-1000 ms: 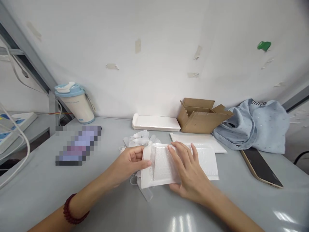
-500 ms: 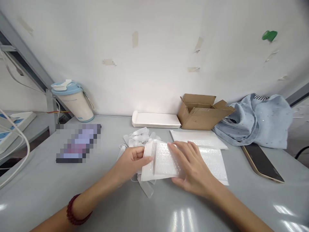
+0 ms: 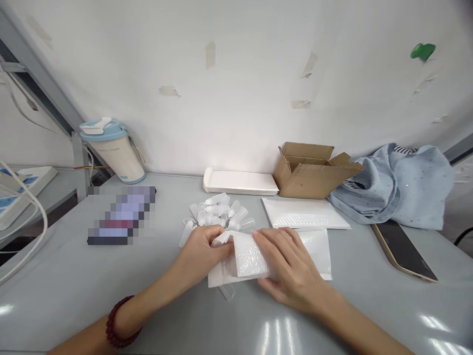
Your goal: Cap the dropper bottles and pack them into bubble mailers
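A white bubble mailer (image 3: 249, 259) is held between my two hands above the table, its left end folded and lifted. My left hand (image 3: 201, 254) pinches the mailer's left end between thumb and fingers. Across the mailer's middle lies my right hand (image 3: 293, 268), fingers on top and thumb below at the near edge. The mailer's right part sticks out beyond the right hand. Just behind the left hand is a pile of small clear plastic tubes (image 3: 218, 209) with caps. One tube shows partly under the mailer. Whether anything is inside the mailer is hidden.
Another bubble mailer (image 3: 306, 215) lies behind my right hand. Along the wall are a flat white stack (image 3: 242, 182), an open cardboard box (image 3: 318, 180) and a blue cloth bag (image 3: 414, 187). A phone (image 3: 402, 251) lies right; a tumbler (image 3: 116, 155) and blurred-out device (image 3: 123, 214) stand left.
The mailer has shifted slightly left and down, and its left end is now bent up in my left hand's pinch. More of the tube pile shows.
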`<state>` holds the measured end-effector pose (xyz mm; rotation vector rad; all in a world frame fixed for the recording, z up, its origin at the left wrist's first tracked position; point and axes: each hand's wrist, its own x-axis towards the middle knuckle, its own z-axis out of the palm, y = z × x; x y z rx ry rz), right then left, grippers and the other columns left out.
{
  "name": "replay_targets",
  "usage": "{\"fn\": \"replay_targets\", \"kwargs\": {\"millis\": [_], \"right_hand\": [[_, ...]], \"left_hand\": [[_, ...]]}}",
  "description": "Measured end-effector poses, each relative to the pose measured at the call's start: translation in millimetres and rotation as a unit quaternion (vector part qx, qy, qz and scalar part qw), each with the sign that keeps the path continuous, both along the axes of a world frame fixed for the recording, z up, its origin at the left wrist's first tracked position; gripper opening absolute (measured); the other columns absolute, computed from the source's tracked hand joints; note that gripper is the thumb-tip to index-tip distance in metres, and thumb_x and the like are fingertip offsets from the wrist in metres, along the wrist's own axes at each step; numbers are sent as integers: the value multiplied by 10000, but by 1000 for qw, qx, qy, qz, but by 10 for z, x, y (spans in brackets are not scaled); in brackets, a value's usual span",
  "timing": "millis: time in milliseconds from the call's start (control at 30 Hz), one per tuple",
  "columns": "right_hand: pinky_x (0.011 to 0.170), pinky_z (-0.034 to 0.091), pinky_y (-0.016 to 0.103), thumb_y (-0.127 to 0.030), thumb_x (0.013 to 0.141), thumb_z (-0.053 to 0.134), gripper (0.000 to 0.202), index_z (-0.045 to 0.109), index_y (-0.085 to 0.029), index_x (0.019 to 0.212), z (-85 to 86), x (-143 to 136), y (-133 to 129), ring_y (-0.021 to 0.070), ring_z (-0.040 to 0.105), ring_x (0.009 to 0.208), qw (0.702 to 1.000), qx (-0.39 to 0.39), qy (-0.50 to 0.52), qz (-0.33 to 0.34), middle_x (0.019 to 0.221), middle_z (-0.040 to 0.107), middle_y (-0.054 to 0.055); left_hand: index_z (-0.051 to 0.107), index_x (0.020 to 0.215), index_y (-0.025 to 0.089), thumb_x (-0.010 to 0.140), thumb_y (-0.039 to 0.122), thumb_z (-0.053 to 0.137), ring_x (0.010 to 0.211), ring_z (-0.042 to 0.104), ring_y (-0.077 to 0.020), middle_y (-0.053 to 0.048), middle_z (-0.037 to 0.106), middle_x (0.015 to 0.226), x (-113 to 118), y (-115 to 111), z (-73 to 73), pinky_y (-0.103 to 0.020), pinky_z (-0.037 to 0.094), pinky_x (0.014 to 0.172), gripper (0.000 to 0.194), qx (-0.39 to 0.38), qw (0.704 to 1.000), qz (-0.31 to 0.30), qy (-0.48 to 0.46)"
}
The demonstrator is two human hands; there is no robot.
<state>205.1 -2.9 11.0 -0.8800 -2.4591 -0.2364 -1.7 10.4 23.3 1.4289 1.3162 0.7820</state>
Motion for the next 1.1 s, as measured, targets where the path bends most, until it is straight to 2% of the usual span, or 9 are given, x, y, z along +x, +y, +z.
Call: {"fn": "replay_targets", "kwargs": {"millis": [133, 200, 267, 333, 367, 533, 733, 933, 1100], "right_hand": [[854, 376, 492, -144, 681, 529, 678, 337, -45, 1323, 7, 32, 61, 333, 463, 1037, 997, -34, -37, -51, 1184, 513, 212], [845, 383, 487, -128, 673, 525, 692, 328, -63, 1333, 13, 81, 102, 326, 472, 1024, 996, -40, -36, -68, 1171, 526, 200], [835, 391, 475, -112, 688, 518, 674, 331, -97, 1335, 18, 144, 143, 310, 491, 1005, 996, -44, -22, -79, 1152, 547, 178], [830, 401, 457, -110, 718, 511, 632, 346, -137, 1327, 24, 208, 182, 297, 508, 1007, 995, -53, -2, -79, 1147, 562, 156], [827, 408, 446, -115, 734, 510, 612, 351, -154, 1323, 26, 236, 200, 292, 515, 1015, 995, -57, 11, -75, 1150, 567, 146], [812, 436, 428, -144, 755, 526, 582, 370, -200, 1312, 34, 310, 261, 283, 547, 1000, 995, -68, 33, -65, 1134, 583, 120], [822, 447, 442, -192, 762, 542, 623, 330, -192, 1348, 29, 305, 259, 293, 528, 1028, 993, -88, 6, -79, 1158, 554, 136], [809, 457, 443, -213, 757, 556, 629, 339, -184, 1346, 19, 292, 261, 292, 526, 993, 988, -118, -9, -101, 1110, 559, 133], [798, 460, 443, -194, 743, 562, 598, 372, -153, 1309, 33, 250, 243, 287, 526, 968, 984, -147, -8, -102, 1088, 565, 139]], "left_hand": [[537, 632, 163, 780, 395, 578, 487, 447, -103, 47, 472, 535, -37, 25, 19, -210, 331, 459, 278, -11, 998, -53, -42], [600, 722, 166, 830, 431, 521, 520, 524, -130, 20, 565, 582, -106, 72, 36, -233, 402, 497, 296, 10, 999, -38, -23], [629, 808, 175, 843, 412, 513, 589, 569, -153, -6, 625, 664, -211, 148, 36, -253, 438, 554, 266, 82, 995, 25, 50], [635, 885, 180, 829, 368, 539, 718, 580, -181, -39, 653, 823, -332, 241, 15, -272, 441, 636, 217, 212, 958, 95, 166], [639, 921, 182, 825, 357, 538, 744, 575, -193, -53, 649, 891, -390, 288, 0, -284, 434, 648, 224, 236, 942, 94, 220], [647, 993, 183, 817, 372, 518, 775, 577, -223, -70, 645, 965, -549, 432, -63, -308, 433, 667, 289, 213, 932, 63, 287], [664, 851, 204, 819, 349, 509, 775, 593, -206, -50, 679, 856, -555, 439, -65, -290, 447, 674, 215, 222, 939, 44, 258], [684, 757, 190, 733, 338, 642, 741, 597, -194, -32, 682, 785, -542, 340, 176, -283, 460, 681, 156, 154, 978, 96, 106], [685, 671, 193, 710, 277, 682, 730, 580, -176, -23, 666, 766, -434, 242, 248, -267, 456, 659, 93, 141, 990, 9, 9]]}}
